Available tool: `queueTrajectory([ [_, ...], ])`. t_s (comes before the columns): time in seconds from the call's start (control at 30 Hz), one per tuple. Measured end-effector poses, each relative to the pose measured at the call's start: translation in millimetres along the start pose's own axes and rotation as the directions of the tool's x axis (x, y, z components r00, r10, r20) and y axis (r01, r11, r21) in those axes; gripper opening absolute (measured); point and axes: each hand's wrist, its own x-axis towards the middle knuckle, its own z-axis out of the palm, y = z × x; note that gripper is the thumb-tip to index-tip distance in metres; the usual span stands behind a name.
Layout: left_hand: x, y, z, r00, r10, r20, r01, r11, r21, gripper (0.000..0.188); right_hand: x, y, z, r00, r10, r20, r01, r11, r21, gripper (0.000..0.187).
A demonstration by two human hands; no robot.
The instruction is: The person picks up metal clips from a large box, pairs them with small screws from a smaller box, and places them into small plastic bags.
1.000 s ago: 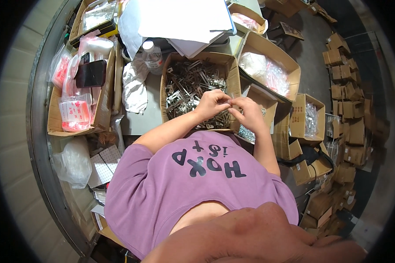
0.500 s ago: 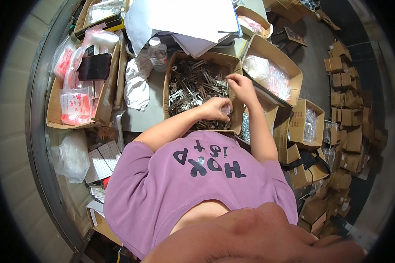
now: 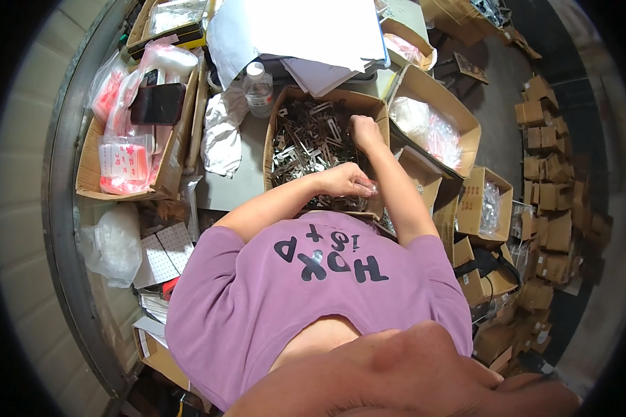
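Note:
An open cardboard box (image 3: 269, 154) in front of me holds a heap of flat slotted metal brackets (image 3: 302, 142). Over its near right part, my left hand (image 3: 344, 180) is closed on a small clear plastic bag (image 3: 371, 188). What the bag contains is too small to make out. Farther up, at the right side of the heap, is my right hand (image 3: 367, 133). Its fingers are curled together at the brackets, and whatever they hold is hidden. The right forearm passes over the box's right wall.
Left of the box stand a clear bottle (image 3: 258, 90) and a crumpled white cloth (image 3: 222, 132). A phone (image 3: 158, 104) lies on a carton of plastic bags (image 3: 90, 156). Papers (image 3: 299, 31) lie behind. At right are a carton of clear bags (image 3: 471, 135) and stacked boxes (image 3: 539, 167).
My right hand has moved left from the box's right edge to over the brackets. My left hand has shifted slightly nearer me, still with the clear bag. The view has shifted a little.

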Motion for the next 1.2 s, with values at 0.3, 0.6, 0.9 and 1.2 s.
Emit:
queueTrajectory([
  [0.3, 3, -6, -1, 0.995, -0.049, -0.084, 0.031, 0.978, -0.205, 0.021, -2, -19, -33, 0.979, 0.202, -0.023, -0.202, 0.979, 0.001, 0.015],
  [0.6, 3, -9, 2, 0.997, -0.053, 0.051, 0.059, 0.992, -0.116, 0.019, 8, -17, -6, 0.920, 0.361, 0.153, -0.365, 0.931, 0.001, 0.025],
  [0.9, 1, -8, -1, 0.997, -0.067, 0.030, 0.068, 0.997, -0.046, 0.020, 2, -30, -20, 0.957, 0.273, 0.094, -0.275, 0.961, 0.007, 0.019],
  [1.2, 3, -13, 1, 0.998, -0.069, 0.016, 0.068, 0.997, 0.023, 0.022, 3, -37, -30, 0.914, 0.368, 0.168, -0.357, 0.929, -0.093, 0.028],
])
